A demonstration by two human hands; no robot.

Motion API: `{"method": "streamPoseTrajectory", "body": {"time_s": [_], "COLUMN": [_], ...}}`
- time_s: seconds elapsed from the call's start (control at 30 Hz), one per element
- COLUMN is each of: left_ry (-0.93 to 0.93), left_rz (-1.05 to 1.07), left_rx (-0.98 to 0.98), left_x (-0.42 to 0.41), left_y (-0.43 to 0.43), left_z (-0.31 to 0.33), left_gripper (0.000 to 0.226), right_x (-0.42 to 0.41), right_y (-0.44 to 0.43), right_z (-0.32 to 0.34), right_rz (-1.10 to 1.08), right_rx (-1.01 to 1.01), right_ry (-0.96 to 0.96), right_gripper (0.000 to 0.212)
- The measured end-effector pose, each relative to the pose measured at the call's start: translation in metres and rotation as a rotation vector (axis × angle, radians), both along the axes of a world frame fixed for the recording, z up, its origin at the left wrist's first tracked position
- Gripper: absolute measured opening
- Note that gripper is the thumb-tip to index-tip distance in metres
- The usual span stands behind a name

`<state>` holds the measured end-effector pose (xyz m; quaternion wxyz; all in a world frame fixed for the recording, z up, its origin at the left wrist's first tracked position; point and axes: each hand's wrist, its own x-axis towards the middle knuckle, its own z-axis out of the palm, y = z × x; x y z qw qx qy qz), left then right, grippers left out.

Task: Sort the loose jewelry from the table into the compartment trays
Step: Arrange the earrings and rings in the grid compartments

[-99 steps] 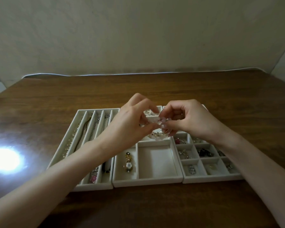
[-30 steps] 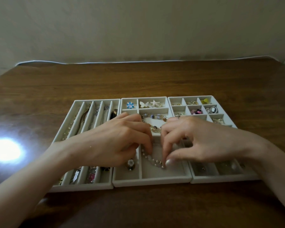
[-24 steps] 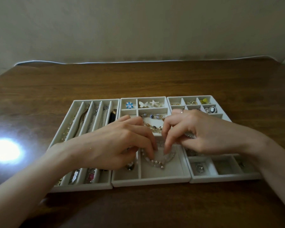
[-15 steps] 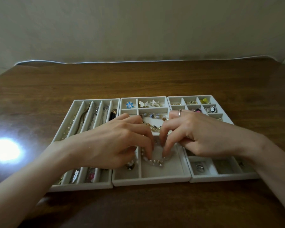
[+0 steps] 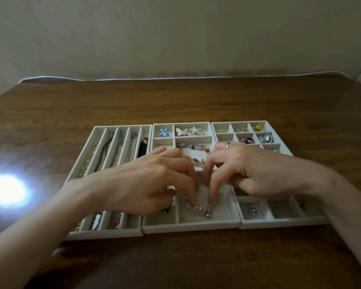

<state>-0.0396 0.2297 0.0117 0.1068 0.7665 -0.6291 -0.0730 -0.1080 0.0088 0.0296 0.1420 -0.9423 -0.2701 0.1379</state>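
Two hands: left hand [image 5: 146, 184] comes in from 8 o'clock, right hand [image 5: 256, 172] from 4 o'clock. They meet over the mid tray.
Task piece: we count 1 pearl bracelet [image 5: 198, 208], on the floor of the big compartment at 6 o'clock of the mid tray [image 5: 190, 228].
Bracelet vs hands: it lies between the two, at 4 o'clock of the left knuckles and 8 o'clock of the right. Its near loop shows clear of both hands.
Left grip: fingers bent, left index fingertip [image 5: 193, 200] down on the strand. Thumb sits apart, by the divider at the strand's 9 o'clock. We can't tell pinch vs press.
Right grip: fingers bent, right index fingertip [image 5: 212, 198] down on the strand's other side. Thumb unclear, so we can't tell here either.
Trays: 3, side by side and touching, on the wood table [image 5: 175, 101].
Left tray [image 5: 104, 233]: 5 long slots w/ chains.
Right tray [image 5: 279, 225]: grid of small cells, 3 across.
Mid tray, 12 o'clock row: 3 pieces: blue flower [image 5: 164, 132], butterfly [image 5: 180, 131], starfish [image 5: 195, 130].
Mid tray, centre cell: beaded strands [image 5: 196, 147], partly under fingers. Count unclear to us.
Right tray, 12 o'clock end: 1 yellow piece [image 5: 257, 127], 1 cameo ring [image 5: 267, 138], 1 pink-black piece [image 5: 247, 140].
Finger ring [image 5: 228, 144]: 1, on the right hand.
Glare spot [image 5: 4, 188]: 1, on the table at 9 o'clock.
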Motion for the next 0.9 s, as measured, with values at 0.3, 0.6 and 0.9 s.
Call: {"method": "streamPoseTrajectory", "body": {"time_s": [0.3, 0.6, 0.9], "left_ry": [-0.123, -0.16, -0.144], "left_rz": [0.262, 0.424, 0.363], "left_rx": [-0.267, -0.251, -0.223], "left_x": [0.019, 0.035, 0.04], "left_y": [0.008, 0.023, 0.02], "left_z": [0.0, 0.008, -0.006], "left_gripper": [0.026, 0.011, 0.016], "right_x": [0.002, 0.008, 0.019], "right_y": [-0.001, 0.007, 0.006], "right_z": [-0.008, -0.012, 0.0], "right_rz": [0.014, -0.145, -0.273], "right_rx": [0.223, 0.373, 0.421], "right_ry": [-0.049, -0.148, -0.208], "right_gripper": [0.04, 0.019, 0.017]}}
